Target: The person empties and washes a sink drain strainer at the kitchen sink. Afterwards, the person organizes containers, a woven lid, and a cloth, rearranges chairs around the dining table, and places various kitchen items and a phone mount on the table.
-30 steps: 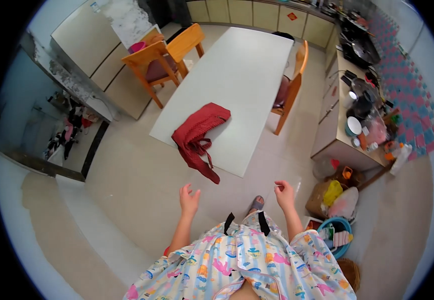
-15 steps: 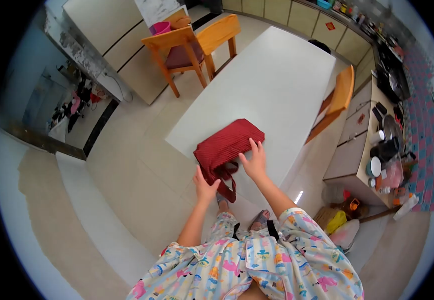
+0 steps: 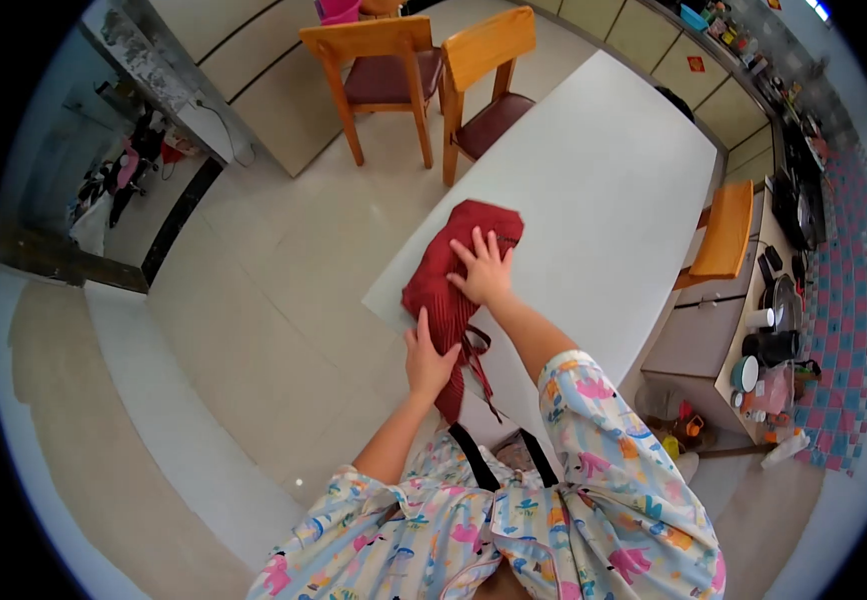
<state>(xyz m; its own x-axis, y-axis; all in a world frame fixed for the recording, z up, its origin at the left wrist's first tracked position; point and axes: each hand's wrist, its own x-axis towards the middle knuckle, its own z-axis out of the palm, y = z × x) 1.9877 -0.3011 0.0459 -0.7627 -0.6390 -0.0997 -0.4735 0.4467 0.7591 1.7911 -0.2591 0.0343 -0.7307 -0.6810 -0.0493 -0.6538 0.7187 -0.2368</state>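
Note:
A red ribbed cloth bag (image 3: 441,290) with thin straps (image 3: 478,365) lies at the near left corner of the white table (image 3: 594,190). Its lower end droops over the edge towards me. On the bag's upper part rests my right hand (image 3: 486,276), fingers spread and nearly flat. My left hand (image 3: 430,362) is at the bag's lower left side, thumb and fingers apart, seemingly touching the cloth. Neither hand is closed around it.
Two wooden chairs (image 3: 489,45) stand along the table's far left side, another chair (image 3: 726,235) on the right. A counter (image 3: 699,345) with pans, cups and bottles runs along the right wall. Several items sit on the floor beneath its near end.
My right hand has come down onto the bag, and my left hand has moved against its lower side. The bag has turned more lengthwise towards me and looks flatter. The view has shifted.

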